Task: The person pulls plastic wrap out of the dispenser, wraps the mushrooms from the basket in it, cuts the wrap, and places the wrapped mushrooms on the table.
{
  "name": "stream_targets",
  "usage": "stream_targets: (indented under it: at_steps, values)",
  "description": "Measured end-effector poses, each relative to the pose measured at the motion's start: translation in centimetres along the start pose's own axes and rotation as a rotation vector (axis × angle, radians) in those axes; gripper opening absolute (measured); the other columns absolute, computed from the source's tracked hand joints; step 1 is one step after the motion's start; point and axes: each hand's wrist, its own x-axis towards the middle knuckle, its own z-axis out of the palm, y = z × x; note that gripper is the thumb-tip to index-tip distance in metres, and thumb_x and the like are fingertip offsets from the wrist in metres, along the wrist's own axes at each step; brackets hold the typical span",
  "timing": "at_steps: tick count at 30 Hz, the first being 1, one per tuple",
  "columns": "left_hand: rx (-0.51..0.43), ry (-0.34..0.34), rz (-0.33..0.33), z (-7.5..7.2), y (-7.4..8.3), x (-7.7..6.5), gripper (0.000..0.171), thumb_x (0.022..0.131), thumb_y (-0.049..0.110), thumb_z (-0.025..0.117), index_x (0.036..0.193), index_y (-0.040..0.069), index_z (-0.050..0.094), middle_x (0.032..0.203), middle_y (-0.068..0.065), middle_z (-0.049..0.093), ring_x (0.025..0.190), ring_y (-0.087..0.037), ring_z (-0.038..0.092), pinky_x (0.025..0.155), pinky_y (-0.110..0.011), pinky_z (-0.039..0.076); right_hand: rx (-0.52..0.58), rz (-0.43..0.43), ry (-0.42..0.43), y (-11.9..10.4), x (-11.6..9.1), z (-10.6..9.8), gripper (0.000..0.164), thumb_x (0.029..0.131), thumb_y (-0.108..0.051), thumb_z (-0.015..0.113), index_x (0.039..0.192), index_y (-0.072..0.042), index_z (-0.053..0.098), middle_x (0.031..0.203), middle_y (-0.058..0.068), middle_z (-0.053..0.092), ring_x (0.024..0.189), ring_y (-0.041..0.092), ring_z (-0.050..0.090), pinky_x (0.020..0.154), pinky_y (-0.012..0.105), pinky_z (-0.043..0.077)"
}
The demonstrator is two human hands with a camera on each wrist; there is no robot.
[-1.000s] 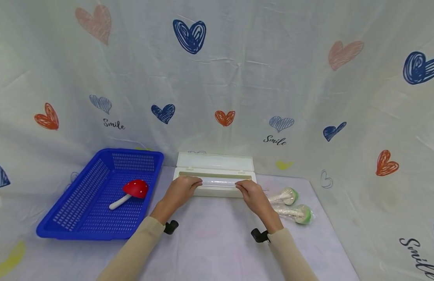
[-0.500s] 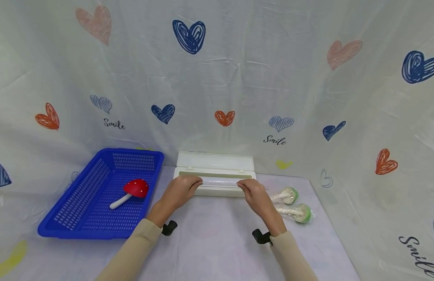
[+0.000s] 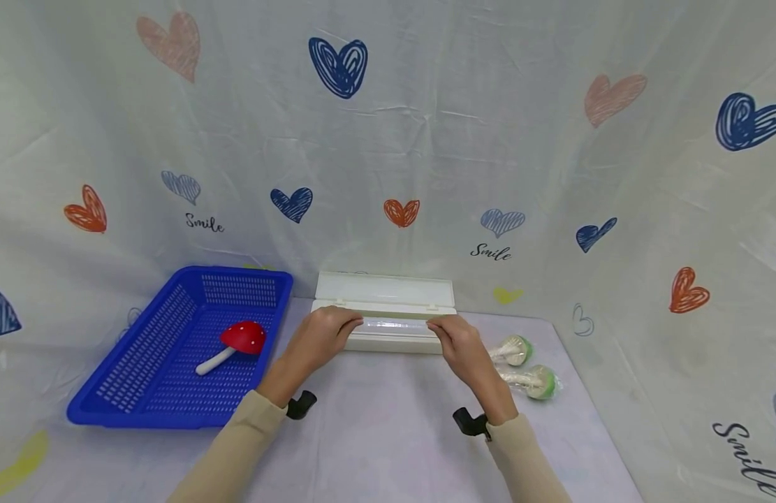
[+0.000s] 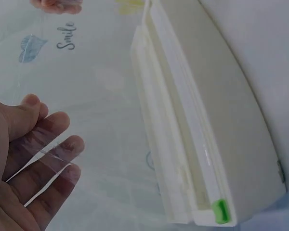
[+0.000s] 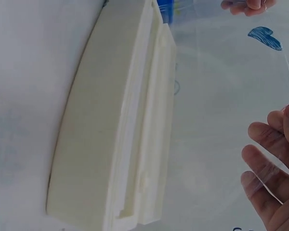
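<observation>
A white cling film dispenser (image 3: 388, 344) stands at the back of the table with its lid (image 3: 384, 288) tipped back. Clear cling film (image 4: 101, 125) stretches up from it between both hands. My left hand (image 3: 321, 337) pinches one corner between thumb and forefinger; its other fingers spread under the film in the left wrist view. My right hand (image 3: 464, 347) pinches the opposite corner the same way. Both hands are held above the dispenser's front, apart from it. A green slider (image 4: 221, 211) sits at one end of the dispenser.
On the left, a blue plastic basket (image 3: 174, 335) holds a red-capped toy mushroom (image 3: 243, 337) with a white stem. Two film-wrapped white pieces with green ends, one farther back (image 3: 518, 349) and one nearer (image 3: 541, 382), lie right of the right hand. A heart-printed curtain (image 3: 425, 140) hangs behind.
Both hands have risen slightly from the dispenser, drawing the film up. The right hand has also shifted a little to the right. The basket and wrapped pieces stay put.
</observation>
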Motion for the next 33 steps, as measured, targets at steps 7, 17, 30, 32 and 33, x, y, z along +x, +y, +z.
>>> stream_targets:
  at_steps: [7, 17, 30, 32, 33]
  values:
    - [0.033, 0.010, 0.031, -0.9, 0.4, 0.9, 0.006, 0.090, 0.009, 0.078, 0.096, 0.007, 0.079, 0.090, -0.006, 0.080, 0.080, -0.020, 0.076, 0.074, -0.035, 0.062, 0.006, -0.027, 0.030, -0.1, 1.0, -0.7, 0.013, 0.100, -0.008, 0.064, 0.099, 0.001, 0.073, 0.092, 0.012, 0.073, 0.089, 0.027, 0.072, 0.076, 0.038, 0.061]
    - [0.009, 0.043, 0.070, -2.4, 1.1, 0.9, 0.010, 0.088, 0.009, 0.080, 0.099, 0.006, 0.080, 0.093, -0.007, 0.080, 0.085, -0.021, 0.077, 0.077, -0.033, 0.062, 0.045, -0.078, 0.066, -0.9, 1.2, -1.4, 0.003, 0.095, 0.001, 0.069, 0.095, 0.002, 0.071, 0.088, 0.010, 0.072, 0.084, 0.023, 0.072, 0.073, 0.031, 0.060]
    - [-0.029, 0.127, 0.230, -3.1, 2.3, -1.1, 0.019, 0.079, 0.005, 0.086, 0.097, 0.006, 0.080, 0.091, -0.005, 0.080, 0.083, -0.018, 0.077, 0.073, -0.030, 0.062, 0.126, -0.112, 0.058, -2.0, -0.3, -3.1, 0.008, 0.097, -0.006, 0.069, 0.096, 0.000, 0.073, 0.087, 0.009, 0.075, 0.074, 0.018, 0.071, 0.068, 0.024, 0.056]
    - [-0.045, 0.114, 0.248, -2.9, 2.4, -1.8, 0.018, 0.079, 0.005, 0.086, 0.096, 0.006, 0.080, 0.090, -0.004, 0.080, 0.081, -0.016, 0.077, 0.072, -0.028, 0.061, 0.138, -0.120, 0.040, -2.1, -0.9, -3.3, 0.004, 0.095, -0.004, 0.072, 0.095, 0.000, 0.073, 0.085, 0.008, 0.075, 0.071, 0.015, 0.069, 0.065, 0.023, 0.055]
    - [-0.057, 0.091, 0.242, -2.8, 2.6, -2.3, 0.020, 0.080, 0.006, 0.086, 0.098, 0.006, 0.080, 0.092, -0.004, 0.080, 0.081, -0.016, 0.077, 0.071, -0.027, 0.061, 0.149, -0.117, 0.021, -2.2, -1.2, -3.4, 0.003, 0.094, -0.003, 0.072, 0.095, 0.000, 0.073, 0.085, 0.008, 0.075, 0.070, 0.014, 0.069, 0.065, 0.021, 0.055]
